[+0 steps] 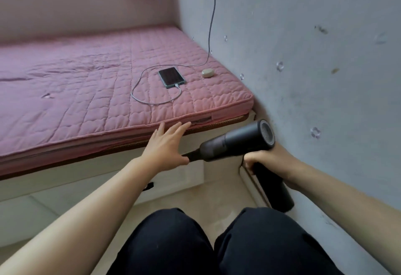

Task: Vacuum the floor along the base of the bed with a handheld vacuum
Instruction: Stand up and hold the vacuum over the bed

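My right hand [268, 158] grips the handle of a black handheld vacuum [236, 140]. Its narrow nozzle points left toward the white side of the bed base [91, 172]. My left hand [166, 144] is held out with fingers spread, its fingertips at the front edge of the pink quilted mattress [86, 84] and its thumb next to the nozzle tip, which it partly hides. The beige floor [219, 194] runs along the base between the bed and the wall.
A grey wall [303, 58] stands close on the right, meeting the bed at the corner. A phone [171, 77] with a charging cable [152, 101] and a small beige oval object [207, 73] lie on the mattress. My knees in black trousers [217, 246] fill the foreground.
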Motion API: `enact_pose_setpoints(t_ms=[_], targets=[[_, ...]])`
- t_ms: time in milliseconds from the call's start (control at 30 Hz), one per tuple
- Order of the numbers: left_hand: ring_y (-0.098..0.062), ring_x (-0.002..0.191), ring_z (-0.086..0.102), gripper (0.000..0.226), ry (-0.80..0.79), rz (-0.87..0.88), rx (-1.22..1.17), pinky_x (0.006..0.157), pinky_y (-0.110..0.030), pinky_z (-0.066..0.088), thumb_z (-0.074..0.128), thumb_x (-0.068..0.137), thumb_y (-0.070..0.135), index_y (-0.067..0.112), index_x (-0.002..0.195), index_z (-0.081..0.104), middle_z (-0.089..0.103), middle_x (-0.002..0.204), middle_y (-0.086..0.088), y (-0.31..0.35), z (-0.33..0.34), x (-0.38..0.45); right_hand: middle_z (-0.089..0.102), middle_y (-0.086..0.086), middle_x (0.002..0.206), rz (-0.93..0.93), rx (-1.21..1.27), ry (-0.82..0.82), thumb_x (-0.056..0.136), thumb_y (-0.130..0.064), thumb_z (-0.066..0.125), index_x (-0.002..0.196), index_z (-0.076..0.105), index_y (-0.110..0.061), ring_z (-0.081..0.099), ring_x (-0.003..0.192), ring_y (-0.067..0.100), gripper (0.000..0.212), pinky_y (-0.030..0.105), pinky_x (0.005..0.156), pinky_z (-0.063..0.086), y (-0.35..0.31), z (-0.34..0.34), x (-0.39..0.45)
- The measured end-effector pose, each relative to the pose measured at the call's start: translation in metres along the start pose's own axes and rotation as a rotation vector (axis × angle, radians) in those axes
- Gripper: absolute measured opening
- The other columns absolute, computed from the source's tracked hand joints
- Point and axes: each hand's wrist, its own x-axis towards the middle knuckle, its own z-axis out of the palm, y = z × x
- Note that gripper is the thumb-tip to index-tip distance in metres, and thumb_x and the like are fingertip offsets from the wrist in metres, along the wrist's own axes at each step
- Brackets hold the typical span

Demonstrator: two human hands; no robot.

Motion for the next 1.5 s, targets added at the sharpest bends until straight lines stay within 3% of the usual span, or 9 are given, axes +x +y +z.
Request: enact_pose_setpoints(t_ms=[133, 200, 333, 533, 733, 900, 1100, 1267, 1500], targets=[[-0.023, 0.145, 0.029, 0.101, 0.107, 0.147, -0.13, 0.118, -0.039, 0.024, 0.08, 0.072, 0.049, 0.04, 0.153, 0.02, 0.038, 0.153, 0.007, 0.028, -0.03, -0.026, 0.057, 0.019, 0.066, -0.122, 0.131, -0.116, 0.059, -0.006, 0.06, 0.071, 0.061, 0.001, 0.056, 0.062, 0.026, 0.014, 0.034, 0.065, 0.05, -0.038, -0.008, -0.014], [-0.02, 0.122, 0.051, 0.088, 0.32, 0.128, -0.182, 0.098, -0.031, 0.039, 0.082, 0.07, 0.047, 0.032, 0.144, 0.038, 0.054, 0.134, 0.006, 0.041, -0.05, -0.034, 0.055, 0.019, 0.069, -0.173, 0.183, -0.197, 0.063, -0.006, 0.059, 0.073, 0.058, 0.003, 0.054, 0.064, 0.023, 0.013, 0.03, 0.065, 0.048, -0.055, -0.009, -0.018], [-0.025, 0.097, 0.059, 0.059, 0.529, 0.053, -0.162, 0.073, -0.031, 0.036, 0.081, 0.071, 0.044, 0.025, 0.119, 0.053, 0.06, 0.11, 0.008, 0.053, -0.081, -0.038, 0.055, 0.018, 0.076, -0.179, 0.28, -0.307, 0.071, -0.007, 0.057, 0.078, 0.057, 0.0, 0.054, 0.068, 0.021, 0.009, 0.028, 0.067, 0.049, -0.078, -0.007, -0.019], [-0.019, 0.079, 0.053, 0.047, 0.563, -0.078, -0.053, 0.067, -0.032, 0.034, 0.076, 0.07, 0.049, 0.03, 0.107, 0.052, 0.061, 0.098, 0.012, 0.046, -0.112, -0.039, 0.071, 0.017, 0.081, -0.113, 0.203, -0.118, 0.081, -0.031, 0.073, 0.1, 0.066, -0.008, 0.071, 0.074, 0.034, 0.031, 0.036, 0.071, 0.06, -0.099, 0.003, -0.008], [-0.017, 0.077, 0.053, 0.045, 0.588, -0.184, -0.139, 0.067, -0.031, 0.035, 0.078, 0.068, 0.041, 0.029, 0.104, 0.054, 0.058, 0.09, 0.013, 0.009, -0.105, 0.011, 0.07, -0.003, 0.072, -0.298, -0.102, 0.29, 0.076, -0.047, 0.073, 0.079, 0.066, -0.02, 0.066, 0.072, 0.008, 0.028, 0.022, 0.066, 0.048, -0.093, 0.037, 0.052], [-0.016, 0.075, 0.051, 0.047, 0.542, -0.251, -0.103, 0.065, -0.03, 0.034, 0.079, 0.067, 0.043, 0.031, 0.105, 0.054, 0.054, 0.086, 0.015, -0.041, -0.107, 0.087, 0.062, -0.009, 0.071, -0.391, -0.222, 0.311, 0.08, -0.034, 0.073, 0.084, 0.058, -0.021, 0.059, 0.064, 0.002, 0.02, 0.009, 0.052, 0.041, -0.096, 0.058, 0.146], [-0.018, 0.075, 0.047, 0.044, 0.471, -0.317, -0.071, 0.065, -0.03, 0.033, 0.076, 0.066, 0.043, 0.031, 0.102, 0.053, 0.056, 0.088, 0.013, -0.082, -0.132, 0.141, 0.066, -0.006, 0.073, -0.326, -0.209, 0.247, 0.08, -0.033, 0.073, 0.091, 0.057, -0.022, 0.063, 0.068, 0.008, 0.022, 0.019, 0.057, 0.043, -0.131, 0.073, 0.213], [-0.02, 0.074, 0.05, 0.043, 0.436, -0.353, -0.072, 0.065, -0.03, 0.029, 0.076, 0.069, 0.041, 0.028, 0.102, 0.052, 0.057, 0.089, 0.011, -0.104, -0.19, 0.155, 0.063, -0.005, 0.069, -0.238, -0.218, 0.191, 0.077, -0.029, 0.075, 0.084, 0.059, -0.019, 0.06, 0.067, 0.009, 0.02, 0.026, 0.058, 0.045, -0.198, 0.076, 0.232], [-0.026, 0.08, 0.06, 0.04, 0.404, -0.408, -0.074, 0.067, -0.031, 0.031, 0.076, 0.069, 0.037, 0.023, 0.102, 0.058, 0.064, 0.094, 0.005, -0.118, -0.302, 0.136, 0.059, -0.01, 0.071, -0.146, -0.256, 0.078, 0.079, -0.026, 0.074, 0.088, 0.055, -0.017, 0.055, 0.067, 0.001, 0.022, 0.014, 0.054, 0.035, -0.321, 0.073, 0.218]])
